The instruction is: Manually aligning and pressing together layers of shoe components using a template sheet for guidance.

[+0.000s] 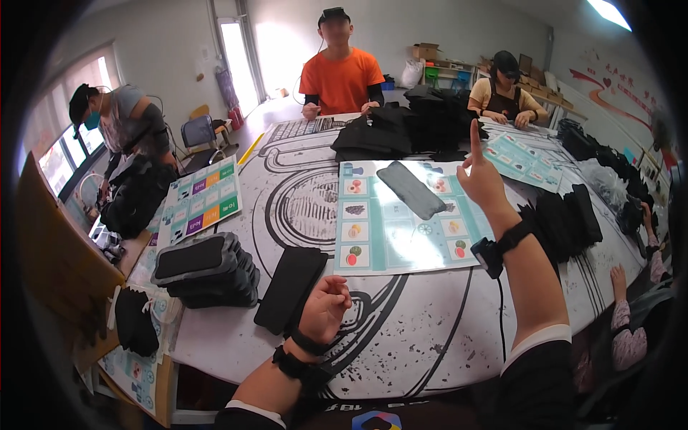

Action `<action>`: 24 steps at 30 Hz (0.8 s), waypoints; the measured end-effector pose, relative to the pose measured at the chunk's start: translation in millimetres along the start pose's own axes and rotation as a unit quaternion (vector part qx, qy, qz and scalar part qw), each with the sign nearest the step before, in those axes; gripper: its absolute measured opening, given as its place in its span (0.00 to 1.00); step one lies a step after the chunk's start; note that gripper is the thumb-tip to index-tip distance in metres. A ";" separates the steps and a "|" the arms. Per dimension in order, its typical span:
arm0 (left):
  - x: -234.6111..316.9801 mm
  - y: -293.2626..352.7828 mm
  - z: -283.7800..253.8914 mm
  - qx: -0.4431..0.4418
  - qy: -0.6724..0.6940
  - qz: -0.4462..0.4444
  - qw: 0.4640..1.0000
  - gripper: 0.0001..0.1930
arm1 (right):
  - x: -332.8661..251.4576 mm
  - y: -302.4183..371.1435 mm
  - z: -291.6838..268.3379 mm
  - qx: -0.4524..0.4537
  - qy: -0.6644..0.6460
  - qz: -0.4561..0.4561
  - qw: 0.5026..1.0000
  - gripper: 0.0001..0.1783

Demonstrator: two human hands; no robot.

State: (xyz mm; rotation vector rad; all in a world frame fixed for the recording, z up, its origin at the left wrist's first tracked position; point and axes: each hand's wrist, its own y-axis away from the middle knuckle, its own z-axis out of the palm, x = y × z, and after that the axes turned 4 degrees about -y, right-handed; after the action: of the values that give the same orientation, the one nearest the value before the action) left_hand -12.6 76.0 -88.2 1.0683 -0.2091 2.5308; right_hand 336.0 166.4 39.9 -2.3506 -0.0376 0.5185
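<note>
A laminated sheet [390, 251] with fruit pictures lies on the table in front of me. One flat grey oblong pad [411, 190] rests slantwise on its upper part. My right hand [481, 179] is raised over the sheet's right edge, index finger stretched upward and thumb apart, with nothing visible in it. Low at the sheet's lower left corner, my left hand [326, 308] has its fingers curled in, and no object shows in them. Beside it lies a small pile of black fabric pieces [290, 287]. Further left stands a stack of grey-edged black pads [206, 269].
Black pieces pile up at the far side [408, 125] and lie fanned on the right [566, 222]. Other printed sheets [202, 199] lie left and right. Across the table sits a person in orange [342, 75]; others work at both sides. A cable [501, 308] hangs from my right wrist.
</note>
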 end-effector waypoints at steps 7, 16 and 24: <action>0.1 -0.5 0.4 -0.014 -0.021 0.008 1.000 0.14 | -25.5 6.4 -14.0 0.056 0.149 0.034 0.987 0.55; -0.1 1.0 -0.9 -0.014 -0.013 0.008 1.000 0.12 | -58.3 123.2 -27.4 -0.216 0.033 0.001 0.976 0.12; -2.0 1.5 4.1 -0.011 -0.029 0.009 0.999 0.07 | -32.2 156.1 -29.9 -0.098 -0.075 0.124 0.985 0.08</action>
State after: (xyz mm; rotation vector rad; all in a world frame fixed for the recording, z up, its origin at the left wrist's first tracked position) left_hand -9.2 72.9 -86.8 1.1373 -0.2628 2.5101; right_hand 299.3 25.7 -31.9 -2.5186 0.1421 0.8474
